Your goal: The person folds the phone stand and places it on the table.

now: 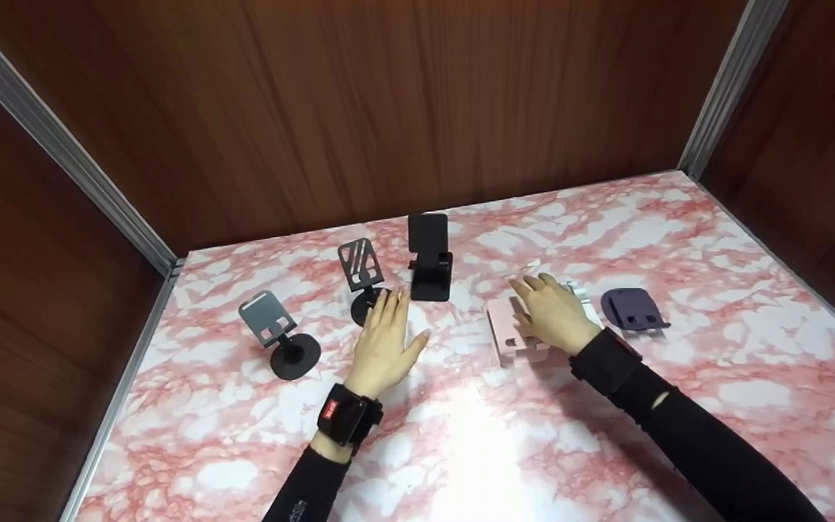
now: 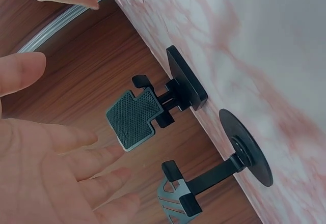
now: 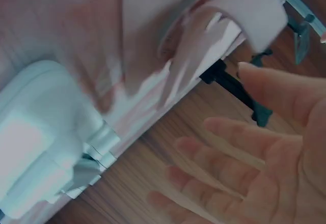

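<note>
My left hand [image 1: 387,330] lies open over the marble table [image 1: 461,449], fingers straight, fingertips next to the round base of a grey cut-out phone stand [image 1: 362,279]. In the left wrist view the palm [image 2: 46,168] faces that cut-out stand [image 2: 224,173] and a black stand [image 2: 153,109], touching neither. My right hand [image 1: 548,308] is spread above a pink stand [image 1: 508,333], fingers relaxed. The right wrist view shows its open palm [image 3: 254,158] holding nothing, with the blurred pink stand [image 3: 224,15] and a white stand [image 3: 41,132] ahead of it.
A grey stand on a round base [image 1: 280,337] is at the left, a black stand [image 1: 428,257] at the back middle, a dark purple stand [image 1: 631,308] right of my right hand. Wooden walls [image 1: 388,109] close in three sides. The white stand [image 1: 583,297] peeks out behind my right hand.
</note>
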`<state>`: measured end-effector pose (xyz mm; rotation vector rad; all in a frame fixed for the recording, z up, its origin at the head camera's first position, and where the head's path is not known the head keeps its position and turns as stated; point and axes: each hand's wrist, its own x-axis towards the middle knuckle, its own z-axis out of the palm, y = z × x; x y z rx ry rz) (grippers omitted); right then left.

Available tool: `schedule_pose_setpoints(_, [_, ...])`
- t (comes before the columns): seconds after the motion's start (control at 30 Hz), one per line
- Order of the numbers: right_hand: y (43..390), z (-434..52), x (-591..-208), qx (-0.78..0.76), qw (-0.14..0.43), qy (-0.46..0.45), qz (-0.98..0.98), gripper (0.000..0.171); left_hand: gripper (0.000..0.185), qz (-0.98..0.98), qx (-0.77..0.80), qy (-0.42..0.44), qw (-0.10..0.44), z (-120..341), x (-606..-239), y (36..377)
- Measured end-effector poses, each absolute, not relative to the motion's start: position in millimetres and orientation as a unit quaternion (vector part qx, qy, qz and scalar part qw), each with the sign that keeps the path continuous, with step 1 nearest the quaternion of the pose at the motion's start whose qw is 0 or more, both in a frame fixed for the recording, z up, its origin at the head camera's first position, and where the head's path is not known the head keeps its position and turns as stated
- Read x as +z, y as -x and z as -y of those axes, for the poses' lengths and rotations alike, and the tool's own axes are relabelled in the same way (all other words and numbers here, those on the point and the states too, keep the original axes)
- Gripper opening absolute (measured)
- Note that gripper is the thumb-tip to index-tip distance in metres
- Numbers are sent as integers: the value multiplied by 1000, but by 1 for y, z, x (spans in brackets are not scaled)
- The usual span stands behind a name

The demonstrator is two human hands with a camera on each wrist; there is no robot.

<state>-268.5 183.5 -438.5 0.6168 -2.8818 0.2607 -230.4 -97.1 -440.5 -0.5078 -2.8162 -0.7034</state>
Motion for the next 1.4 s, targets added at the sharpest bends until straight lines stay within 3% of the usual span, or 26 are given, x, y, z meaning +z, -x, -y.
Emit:
schedule_pose_setpoints(0.23, [259,-181,-434,65,66,-211,973,60,71,947,-247,179,102,90,-443,240])
schedule_pose_setpoints(0.6, [243,-175,-437,113,139,-218,959,65,71,904,-346,209,142,78,-442,277])
schedule_pose_setpoints(0.87, [238,-172,-439,126,139,-219,957,66,70,880,-444,144,92,72,-432,309])
schedule_pose_setpoints(1.4, [235,-169,-437,135,124,-219,958,65,75,864,-497,58,51,67,-440,355])
